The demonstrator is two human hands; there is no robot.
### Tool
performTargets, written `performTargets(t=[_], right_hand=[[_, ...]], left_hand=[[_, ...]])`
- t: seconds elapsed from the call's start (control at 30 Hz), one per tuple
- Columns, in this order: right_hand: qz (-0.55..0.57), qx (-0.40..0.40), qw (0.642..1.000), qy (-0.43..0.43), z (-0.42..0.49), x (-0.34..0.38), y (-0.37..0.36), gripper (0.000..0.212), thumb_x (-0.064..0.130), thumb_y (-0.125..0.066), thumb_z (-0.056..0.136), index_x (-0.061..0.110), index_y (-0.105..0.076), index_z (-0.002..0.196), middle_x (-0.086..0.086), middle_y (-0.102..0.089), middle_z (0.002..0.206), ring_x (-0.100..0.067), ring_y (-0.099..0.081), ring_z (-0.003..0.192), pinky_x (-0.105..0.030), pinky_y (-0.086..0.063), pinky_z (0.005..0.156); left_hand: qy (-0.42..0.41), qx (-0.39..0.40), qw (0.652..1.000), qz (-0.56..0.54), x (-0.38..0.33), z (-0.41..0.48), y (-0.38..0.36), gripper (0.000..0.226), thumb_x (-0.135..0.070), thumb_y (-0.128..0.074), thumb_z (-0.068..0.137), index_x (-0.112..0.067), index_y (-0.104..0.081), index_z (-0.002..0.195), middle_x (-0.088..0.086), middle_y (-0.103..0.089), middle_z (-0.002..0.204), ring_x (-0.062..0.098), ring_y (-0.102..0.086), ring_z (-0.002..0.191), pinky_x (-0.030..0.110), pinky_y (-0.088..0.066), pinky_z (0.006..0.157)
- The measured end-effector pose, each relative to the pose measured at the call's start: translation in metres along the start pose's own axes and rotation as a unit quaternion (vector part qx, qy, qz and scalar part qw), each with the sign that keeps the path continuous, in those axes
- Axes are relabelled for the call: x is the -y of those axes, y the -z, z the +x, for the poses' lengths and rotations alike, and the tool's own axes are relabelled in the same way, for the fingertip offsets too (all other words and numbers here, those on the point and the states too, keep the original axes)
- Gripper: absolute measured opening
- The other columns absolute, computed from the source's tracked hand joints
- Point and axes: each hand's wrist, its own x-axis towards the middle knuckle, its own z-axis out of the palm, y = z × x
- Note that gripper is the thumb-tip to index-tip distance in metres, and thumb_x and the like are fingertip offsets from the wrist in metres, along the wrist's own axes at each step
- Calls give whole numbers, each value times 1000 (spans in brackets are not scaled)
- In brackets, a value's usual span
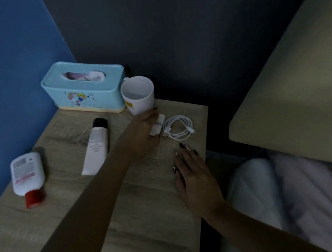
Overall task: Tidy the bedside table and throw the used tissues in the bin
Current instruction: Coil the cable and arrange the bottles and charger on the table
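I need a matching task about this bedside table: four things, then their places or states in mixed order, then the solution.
1. light blue plastic tissue box
2. white ceramic mug
3. white plastic bottle with red cap
4. white charging cable

A. coiled, near the right edge
B. lying flat, farthest left
C. upright, handle at the back
D. in the back corner

Pairs: 1-D, 2-C, 3-B, 4-A

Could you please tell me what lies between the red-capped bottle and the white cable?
Head view: a pale tube and the left hand lie between the bottle and the cable.
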Motion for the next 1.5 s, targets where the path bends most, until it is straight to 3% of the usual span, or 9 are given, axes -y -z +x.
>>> performTargets(t=[0.37, 0.53, 0.63, 0.8, 0.93, 1.03, 1.13, 1.27, 1.5], right_hand=[[4, -9, 1000, 14, -2, -5, -1, 42, 27, -44, 96, 5, -58, 129, -14, -54, 139, -27, -42, 136, -35, -27, 116], [-17, 41, 999, 18, -5, -6, 3, 52, 33, -26, 101, 3, -57, 129, -17, -55, 137, -31, -47, 132, -40, -30, 114], [-7, 46, 995, 84, 3, 11, 12, 55, 36, -14, 102, 8, -49, 135, -11, -56, 136, -27, -56, 124, -34, -34, 112], [43, 35, 982, 182, 64, 67, 14, 59, 18, -64, 84, 20, -42, 139, -10, -53, 139, -27, -53, 127, -39, -45, 100], [5, 92, 963, 251, 119, 102, -2, 77, 13, -64, 86, 26, -21, 149, -12, -28, 155, -31, -28, 142, -47, -36, 111], [-28, 138, 952, 270, 145, 112, -18, 69, 19, -60, 91, 27, -25, 150, -12, -15, 160, -33, -15, 147, -49, -29, 114], [-26, 141, 950, 277, 159, 116, -30, 56, 14, -62, 90, 25, -43, 142, -17, -30, 154, -42, -24, 142, -57, -35, 108], [-69, 127, 935, 325, 165, 115, -41, 54, 6, -70, 81, 17, -56, 131, -21, -46, 142, -50, -37, 133, -63, -45, 94], [61, 92, 954, 278, 168, 125, -39, 46, 15, -54, 93, 20, -47, 138, -10, -45, 143, -32, -34, 136, -47, -36, 108]], left_hand=[[29, -18, 999, -2, -12, -22, 6, 67, -27, -58, 88, -7, -30, 146, 12, -34, 152, 29, -34, 137, 33, -27, 112], [0, -116, 991, 63, -6, -87, 47, 45, -29, -68, 80, -8, -62, 119, 12, -64, 122, 23, -57, 108, 34, -45, 92], [78, -143, 986, 46, 16, -141, 82, 42, -36, -47, 91, -12, -59, 124, 7, -62, 126, 24, -57, 112, 37, -46, 95], [241, -206, 946, 69, 76, -197, 106, 50, -44, -44, 88, -8, -57, 121, 11, -60, 121, 31, -56, 103, 41, -49, 88], [308, -158, 938, 19, 102, -206, 103, 65, -45, -28, 81, -10, -48, 132, 14, -46, 137, 37, -49, 114, 46, -46, 95], [284, -111, 952, 34, 126, -208, 109, 59, -24, -36, 82, -16, -41, 140, 10, -34, 150, 36, -41, 126, 49, -41, 102], [243, -4, 963, 113, 156, -214, 104, 67, -8, -50, 89, -27, -25, 148, 5, -11, 160, 32, -20, 142, 51, -32, 109], [162, 31, 977, 136, 170, -218, 97, 54, -20, -44, 92, -20, -35, 145, 12, -22, 156, 40, -23, 142, 56, -32, 110], [109, 8, 993, 43, 172, -213, 90, 71, -48, -42, 79, -16, -40, 142, 7, -33, 153, 20, -32, 139, 33, -31, 111]])
